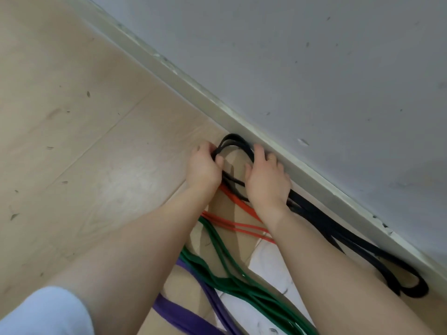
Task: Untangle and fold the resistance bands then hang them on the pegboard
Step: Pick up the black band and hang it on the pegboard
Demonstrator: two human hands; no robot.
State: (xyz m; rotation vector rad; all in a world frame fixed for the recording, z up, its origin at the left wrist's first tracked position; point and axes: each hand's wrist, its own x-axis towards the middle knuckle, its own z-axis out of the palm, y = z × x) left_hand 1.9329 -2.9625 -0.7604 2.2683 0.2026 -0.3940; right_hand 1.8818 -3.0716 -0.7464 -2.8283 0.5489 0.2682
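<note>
Bands, resistance, five colours, being sorted on the floor (72,117) beside the skirting board (193,93). Thin black band (233,143) is being pinched at its left side by the left hand (203,168); its right side is being gripped by the curled fingers of the right hand (267,180), the loop being arched between both. Long axis is running near-to-far along the wall, the closed end pointing far. Orange band (242,226), green band (232,284), purple band (183,317) and wide black band (350,243) are lying nearer, overlapped. Risk, as judged: neighbouring strands being dragged along and knots being tightened, since the bands are crossing under the wrists.
</note>
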